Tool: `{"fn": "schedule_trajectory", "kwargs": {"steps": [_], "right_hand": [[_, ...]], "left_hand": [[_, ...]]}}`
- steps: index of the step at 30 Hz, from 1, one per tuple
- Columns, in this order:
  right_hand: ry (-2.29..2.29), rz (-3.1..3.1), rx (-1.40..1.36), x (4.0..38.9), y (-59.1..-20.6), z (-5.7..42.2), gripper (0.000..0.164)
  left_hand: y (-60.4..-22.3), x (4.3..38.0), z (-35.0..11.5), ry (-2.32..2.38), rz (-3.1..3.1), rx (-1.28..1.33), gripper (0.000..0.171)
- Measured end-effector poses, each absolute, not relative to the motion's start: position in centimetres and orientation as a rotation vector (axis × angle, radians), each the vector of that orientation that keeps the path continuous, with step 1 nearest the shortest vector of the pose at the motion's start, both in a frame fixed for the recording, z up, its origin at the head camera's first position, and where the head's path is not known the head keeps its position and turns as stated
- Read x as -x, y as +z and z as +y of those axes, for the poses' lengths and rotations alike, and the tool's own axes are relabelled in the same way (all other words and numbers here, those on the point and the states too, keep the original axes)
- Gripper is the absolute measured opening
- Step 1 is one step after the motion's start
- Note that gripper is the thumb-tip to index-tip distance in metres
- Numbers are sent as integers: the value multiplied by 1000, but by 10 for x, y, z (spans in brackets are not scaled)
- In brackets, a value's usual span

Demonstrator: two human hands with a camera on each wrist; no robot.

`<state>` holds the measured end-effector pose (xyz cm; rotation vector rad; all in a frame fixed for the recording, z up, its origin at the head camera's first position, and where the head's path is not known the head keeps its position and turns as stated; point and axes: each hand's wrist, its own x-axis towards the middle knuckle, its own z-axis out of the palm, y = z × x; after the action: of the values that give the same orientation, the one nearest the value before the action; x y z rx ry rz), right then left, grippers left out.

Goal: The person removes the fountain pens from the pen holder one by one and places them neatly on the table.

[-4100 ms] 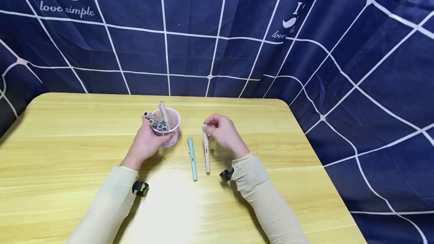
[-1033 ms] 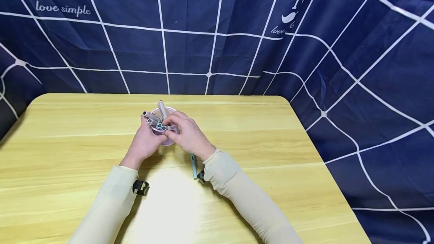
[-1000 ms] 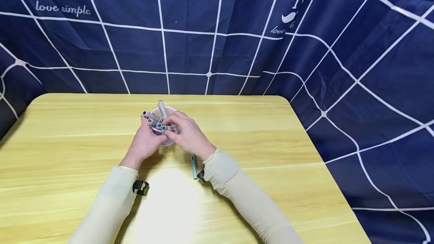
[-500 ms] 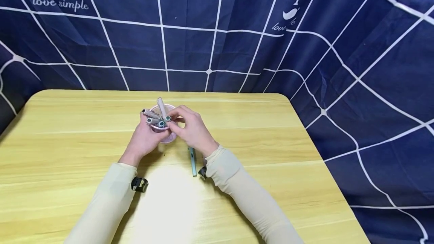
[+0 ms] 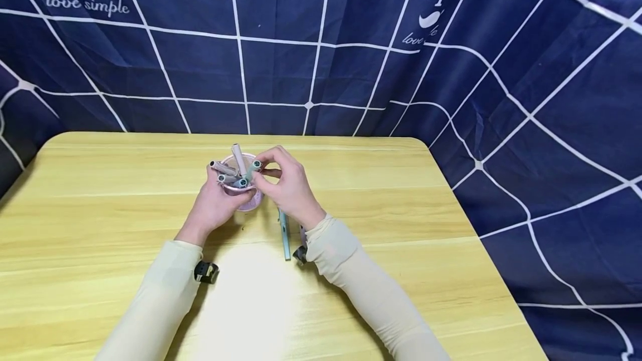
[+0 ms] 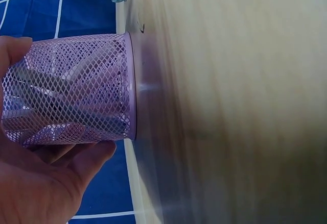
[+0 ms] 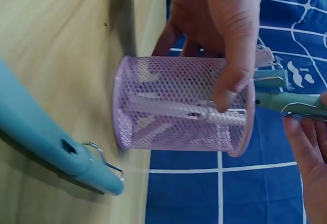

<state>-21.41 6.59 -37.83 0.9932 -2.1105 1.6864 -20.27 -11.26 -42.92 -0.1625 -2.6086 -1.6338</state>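
My left hand (image 5: 213, 205) is wrapped round a pink mesh pen cup (image 5: 251, 203), thumb near the rim on the side toward me. Several pens stand in the cup, among them a pale pink pen (image 5: 238, 157) leaning back and a blue-green one (image 7: 271, 78). Thumb and fingertips of my right hand (image 5: 293, 185) pinch a green pen (image 7: 286, 101) near its clip, above the cup's rim. Its lower end is still inside the cup. On the table below my right hand lies a light blue pen (image 5: 284, 235).
A pink pen (image 5: 303, 235) on the wooden table (image 5: 125, 210) is mostly hidden by my right wrist. Behind the table hangs a dark blue curtain (image 5: 281, 71) with white lines. Each wrist wears a black camera mount.
My right hand left the pink pen on the table and came to the cup. It has since drawn the green pen up and rightward. My left hand keeps its hold on the cup.
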Motion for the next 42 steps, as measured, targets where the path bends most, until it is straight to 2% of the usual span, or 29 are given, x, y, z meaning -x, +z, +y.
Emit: {"fn": "schedule_trajectory", "kwargs": {"steps": [27, 42], "right_hand": [[1796, -1752, -923, 199, -340, 91, 27], [1849, -2012, -727, 199, -341, 116, 25]], "left_hand": [[-424, 198, -113, -1638, -2666, 106, 94], [-426, 200, -113, -1602, -2671, 120, 94]]}}
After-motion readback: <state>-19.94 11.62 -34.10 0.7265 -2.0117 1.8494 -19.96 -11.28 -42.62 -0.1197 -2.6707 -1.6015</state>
